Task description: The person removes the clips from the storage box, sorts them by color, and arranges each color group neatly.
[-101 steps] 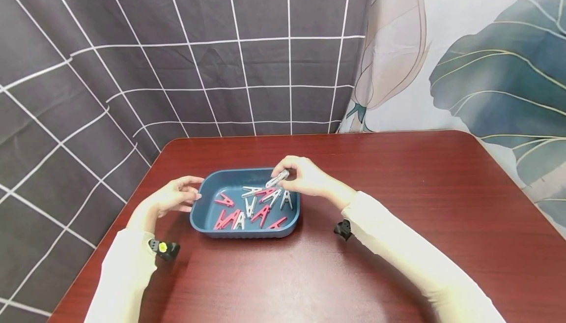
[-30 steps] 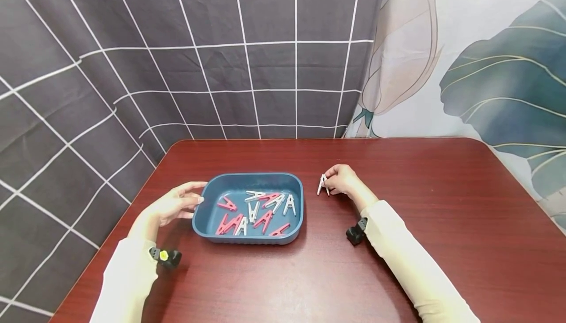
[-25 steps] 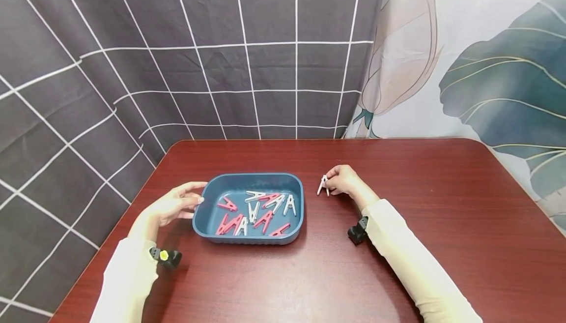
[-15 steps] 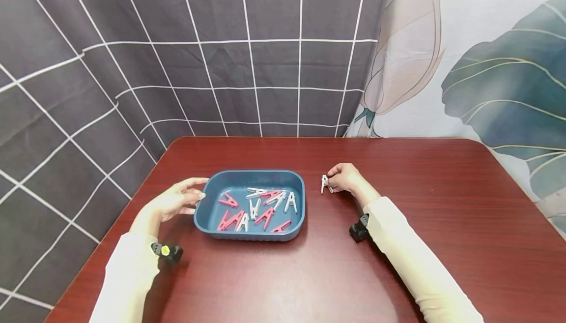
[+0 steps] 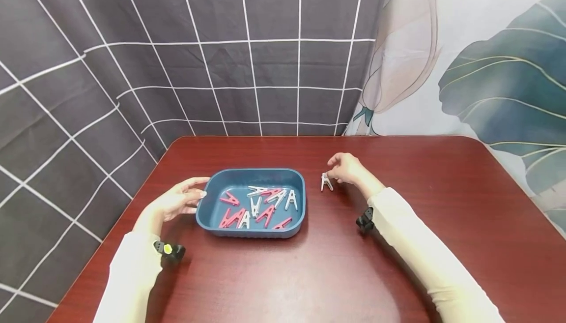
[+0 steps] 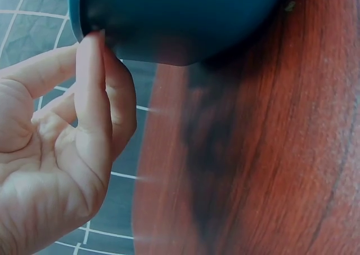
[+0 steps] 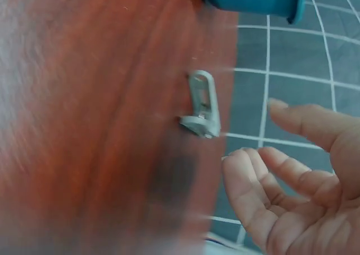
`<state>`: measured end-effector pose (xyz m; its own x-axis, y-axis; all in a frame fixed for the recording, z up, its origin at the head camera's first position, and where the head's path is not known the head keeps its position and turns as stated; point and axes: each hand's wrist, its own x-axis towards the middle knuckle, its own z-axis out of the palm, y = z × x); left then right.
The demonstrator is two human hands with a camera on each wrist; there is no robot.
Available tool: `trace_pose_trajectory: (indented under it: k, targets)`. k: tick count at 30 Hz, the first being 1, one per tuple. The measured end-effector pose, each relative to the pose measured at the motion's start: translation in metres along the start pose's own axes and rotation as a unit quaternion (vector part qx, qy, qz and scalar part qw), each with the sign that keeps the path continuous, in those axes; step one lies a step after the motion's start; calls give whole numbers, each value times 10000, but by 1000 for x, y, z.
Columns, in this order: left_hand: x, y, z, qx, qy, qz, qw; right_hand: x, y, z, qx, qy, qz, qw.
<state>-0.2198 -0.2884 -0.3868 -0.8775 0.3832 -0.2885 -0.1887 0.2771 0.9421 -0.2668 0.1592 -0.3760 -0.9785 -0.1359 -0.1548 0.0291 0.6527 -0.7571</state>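
A white clothespin point(image 5: 326, 182) stands on its spread legs on the table, to the right of the blue plastic basin point(image 5: 250, 233). My right hand point(image 5: 350, 169) is just behind and to the right of it. In the right wrist view, a gap shows between the clothespin point(image 7: 203, 104) and the fingertips, and the thumb and fingers are parted. My left hand point(image 5: 173, 200) touches the basin's left side with extended, loosely bent fingers. In the left wrist view, one fingertip meets the basin wall point(image 6: 185, 24). Several red clothespins point(image 5: 266, 216) and white clothespins point(image 5: 255, 207) lie inside the basin.
The dark red wooden table point(image 5: 283, 278) carries the basin left of its middle. A grey cloth with white grid lines point(image 5: 269, 62) hangs behind and at left, a leaf-patterned cloth point(image 5: 508, 82) at right. Black wrist cameras sit on both white sleeves.
My right hand took the white clothespin from over the basin to the table on the right, then let go and lifted slightly away. My left hand stayed at the basin.
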Motion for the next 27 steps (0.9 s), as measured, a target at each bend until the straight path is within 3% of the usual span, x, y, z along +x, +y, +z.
trace_pose_trajectory:
  k: [5, 12, 27]
  targets:
    - [0, -2, -1, -86, -1, 0, 10000, -9, -18, -9, -671, 80, -540, 9962]
    - [1, -3, 1, -146, 27, 15, 9999, -23, -41, -8, -1325, 281, -1438, 9803]
    - [0, -3, 1, -147, 32, 0, 9999, -54, -87, 25, -1777, 94, -2133, 9606]
